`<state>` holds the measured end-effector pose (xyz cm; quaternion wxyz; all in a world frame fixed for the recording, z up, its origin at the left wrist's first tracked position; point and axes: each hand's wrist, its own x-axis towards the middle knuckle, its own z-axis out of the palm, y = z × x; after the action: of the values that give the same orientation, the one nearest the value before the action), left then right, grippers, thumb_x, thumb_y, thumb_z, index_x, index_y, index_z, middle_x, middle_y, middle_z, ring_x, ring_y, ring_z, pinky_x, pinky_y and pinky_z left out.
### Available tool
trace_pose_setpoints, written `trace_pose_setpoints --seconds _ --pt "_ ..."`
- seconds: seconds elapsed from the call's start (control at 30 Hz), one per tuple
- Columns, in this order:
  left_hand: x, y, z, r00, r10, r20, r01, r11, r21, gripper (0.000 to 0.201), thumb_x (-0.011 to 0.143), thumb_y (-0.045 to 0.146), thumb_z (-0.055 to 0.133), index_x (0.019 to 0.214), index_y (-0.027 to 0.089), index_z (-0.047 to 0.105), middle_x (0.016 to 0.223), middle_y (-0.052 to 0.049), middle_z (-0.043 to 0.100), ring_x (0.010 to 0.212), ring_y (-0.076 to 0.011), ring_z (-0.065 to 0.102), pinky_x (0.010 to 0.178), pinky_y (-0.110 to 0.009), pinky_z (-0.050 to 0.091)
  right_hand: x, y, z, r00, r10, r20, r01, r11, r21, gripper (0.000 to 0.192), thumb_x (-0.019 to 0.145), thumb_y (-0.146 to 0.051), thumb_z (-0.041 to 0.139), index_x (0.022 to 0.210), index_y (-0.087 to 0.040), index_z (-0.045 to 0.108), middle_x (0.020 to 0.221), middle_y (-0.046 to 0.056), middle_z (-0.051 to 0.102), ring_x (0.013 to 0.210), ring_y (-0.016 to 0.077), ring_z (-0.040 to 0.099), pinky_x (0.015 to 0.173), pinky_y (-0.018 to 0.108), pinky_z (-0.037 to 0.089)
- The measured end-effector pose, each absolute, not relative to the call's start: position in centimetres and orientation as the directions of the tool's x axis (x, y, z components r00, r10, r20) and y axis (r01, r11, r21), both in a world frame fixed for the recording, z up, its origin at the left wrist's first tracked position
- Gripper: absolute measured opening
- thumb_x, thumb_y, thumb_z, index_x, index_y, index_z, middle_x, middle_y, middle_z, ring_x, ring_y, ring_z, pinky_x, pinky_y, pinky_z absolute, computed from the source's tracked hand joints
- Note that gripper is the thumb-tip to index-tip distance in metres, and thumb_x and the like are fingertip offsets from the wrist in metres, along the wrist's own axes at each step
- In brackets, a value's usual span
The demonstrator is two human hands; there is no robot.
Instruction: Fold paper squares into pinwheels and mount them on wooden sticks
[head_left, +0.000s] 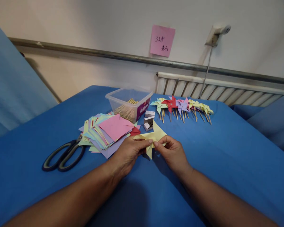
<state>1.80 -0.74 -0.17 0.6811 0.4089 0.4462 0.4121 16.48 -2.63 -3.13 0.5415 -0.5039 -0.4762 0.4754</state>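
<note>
Blue cloth [227, 157] is spread over the whole work surface, and everything else is laid on it. At about ten o'clock from the hands, a fanned stack of coloured paper squares [106, 132] is seen, topped by a pink sheet. Black-handled scissors [63, 156] are placed just beside the stack at its eight o'clock. At twelve o'clock, a clear plastic box [129, 102] holding wooden sticks is set, with a small open box of pins [148, 123] just in front of it. At one o'clock, a row of finished paper pinwheels [182, 107] on sticks is laid out. In the centre, a yellow paper piece [153, 136], partly folded, is pinched at its near edge by the left hand [127, 154] and the right hand [172, 153], the fingertips of both closed on it.
</note>
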Motion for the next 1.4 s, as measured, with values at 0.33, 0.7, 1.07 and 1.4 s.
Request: trace_pose_setpoints --seconds 0.33,0.7,1.07,1.4 --pt "1.84 -0.67 -0.31 0.245 0.925 -0.290 -0.218 0.344 0.913 0.026 0.061 0.029 0.080 0.074 0.010 0.068 0.067 -0.006 0.066 0.064 -0.0179 0.060 0.064 -0.031 0.045 16.49 -2.65 -3.21 0.077 0.997 0.018 -0.046 0.021 -0.999 0.029 0.071 -0.040 0.070 0.065 -0.018 0.054 0.056 -0.003 0.055 0.046 0.0070 0.035 0.044 0.021 0.026" --pt "1.64 -0.46 0.15 0.305 0.899 -0.313 -0.349 0.411 0.842 0.026 0.069 0.021 0.076 0.093 0.012 0.071 0.094 -0.011 0.072 0.082 -0.0209 0.066 0.077 -0.033 0.051 16.90 -3.02 -3.07 -0.020 0.972 0.233 0.132 0.234 -0.963 0.012 0.075 -0.026 0.068 0.069 -0.018 0.061 0.064 -0.003 0.056 0.056 0.0092 0.046 0.054 0.022 0.035" --pt "1.59 -0.47 0.19 0.294 0.902 -0.316 -0.326 0.406 0.854 0.019 0.068 0.020 0.077 0.083 0.011 0.070 0.085 -0.009 0.071 0.076 -0.0189 0.065 0.072 -0.030 0.051 16.75 -3.09 -3.07 -0.023 0.982 0.188 0.112 0.189 -0.976 0.014 0.076 -0.027 0.067 0.068 -0.018 0.058 0.062 -0.004 0.053 0.055 0.0088 0.044 0.052 0.022 0.033" --pt "1.73 -0.45 0.27 0.287 0.905 -0.314 -0.279 0.393 0.876 0.019 0.066 0.019 0.075 0.082 0.013 0.068 0.081 -0.007 0.069 0.072 -0.0173 0.062 0.073 -0.031 0.049 16.72 -3.07 -3.19 -0.014 0.983 0.181 0.098 0.182 -0.978 0.014 0.076 -0.027 0.067 0.068 -0.018 0.059 0.060 -0.005 0.053 0.053 0.0083 0.043 0.051 0.022 0.032"
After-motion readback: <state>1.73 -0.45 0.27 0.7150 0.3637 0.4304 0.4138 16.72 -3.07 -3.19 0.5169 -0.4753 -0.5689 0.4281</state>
